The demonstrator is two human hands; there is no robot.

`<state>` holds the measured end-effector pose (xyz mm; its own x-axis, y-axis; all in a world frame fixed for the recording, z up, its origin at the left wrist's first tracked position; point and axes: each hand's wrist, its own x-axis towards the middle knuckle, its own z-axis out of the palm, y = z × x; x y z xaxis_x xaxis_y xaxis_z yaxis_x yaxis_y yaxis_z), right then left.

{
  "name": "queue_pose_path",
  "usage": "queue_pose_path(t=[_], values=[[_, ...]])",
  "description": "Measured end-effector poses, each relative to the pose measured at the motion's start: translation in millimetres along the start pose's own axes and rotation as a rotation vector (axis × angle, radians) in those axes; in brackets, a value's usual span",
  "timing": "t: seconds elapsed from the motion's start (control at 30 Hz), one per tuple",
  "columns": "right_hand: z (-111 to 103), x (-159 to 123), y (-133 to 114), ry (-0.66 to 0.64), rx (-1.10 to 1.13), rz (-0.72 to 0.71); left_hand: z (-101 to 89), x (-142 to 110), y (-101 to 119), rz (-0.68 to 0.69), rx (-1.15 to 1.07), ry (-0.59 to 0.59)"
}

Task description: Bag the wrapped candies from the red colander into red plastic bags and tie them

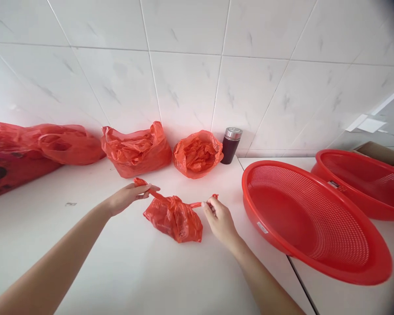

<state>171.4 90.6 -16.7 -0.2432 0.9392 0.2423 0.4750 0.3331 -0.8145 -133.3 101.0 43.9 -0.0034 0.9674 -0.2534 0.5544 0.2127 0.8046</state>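
Note:
A small red plastic bag (177, 221) sits on the white table between my hands, its neck gathered and its two handles pulled out to either side. My left hand (129, 197) is closed on the left handle, with some fingers stretched toward the bag. Pinched between the fingers of my right hand (219, 216) is the right handle, its end sticking up above the fingertips. Something lies inside the bag, but the red film hides what it is.
Two open red plastic bags (134, 164) (198, 168) filled with crumpled red bags stand along the tiled wall. Beside them is a dark flask (231, 146) with a silver lid. Large red colanders (292, 210) (364, 183) occupy the right. More red bags (68, 144) lie at left.

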Motion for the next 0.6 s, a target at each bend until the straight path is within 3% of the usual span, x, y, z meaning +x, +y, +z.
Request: queue_pose_path(t=[0.07, 0.17, 0.33, 0.43, 0.6], values=[[-6, 7, -3, -0.01, 0.057, 0.015, -1.7, -4, 17, 0.084, -0.046, -0.111], [-7, 13, -8, -0.006, 0.119, 0.015, 10.2, 0, 28, 0.22, -0.029, -0.215], [6, 9, -5, -0.056, 0.281, 0.059, 47.6, 11, 16, 0.258, 0.133, -0.115], [18, 5, 4, -0.097, 0.288, 0.096, 66.1, 10, 11, 0.254, 0.245, -0.113], [26, 5, 23, -0.047, 0.27, 0.136, 72.7, 1, 11, 0.213, 0.33, -0.116]])
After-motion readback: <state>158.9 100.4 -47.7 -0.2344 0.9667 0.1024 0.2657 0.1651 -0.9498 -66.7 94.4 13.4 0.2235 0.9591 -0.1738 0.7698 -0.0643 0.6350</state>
